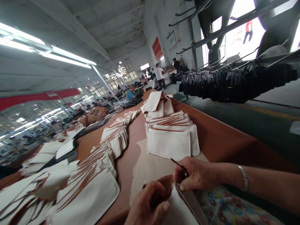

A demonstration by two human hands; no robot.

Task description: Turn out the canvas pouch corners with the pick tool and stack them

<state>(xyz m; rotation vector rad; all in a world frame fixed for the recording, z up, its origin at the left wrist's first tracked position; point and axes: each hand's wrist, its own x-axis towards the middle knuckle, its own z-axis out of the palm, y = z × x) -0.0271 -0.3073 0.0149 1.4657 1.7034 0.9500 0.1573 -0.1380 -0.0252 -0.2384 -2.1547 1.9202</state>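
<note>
At the near edge of the table, my left hand (150, 203) is curled round a white fabric pouch (179, 209) with brown lining (167, 182) showing at its top. My right hand (199, 175) pinches the pouch's upper edge between thumb and fingers. A thin dark pointed tool (176, 162) sticks out from those same right fingers; most of it is hidden. Just beyond my hands stands a stack of white pouches (168, 142) with brown edges. The lower part of the held pouch runs out of the picture.
Overlapping rows of white pouches (89, 190) cover the left of the brown table (217, 134). A sheet of tan board (145, 165) lies under my work. Dark pieces hang from a rack (217, 84) at right. Co-workers (159, 75) stand and sit farther back.
</note>
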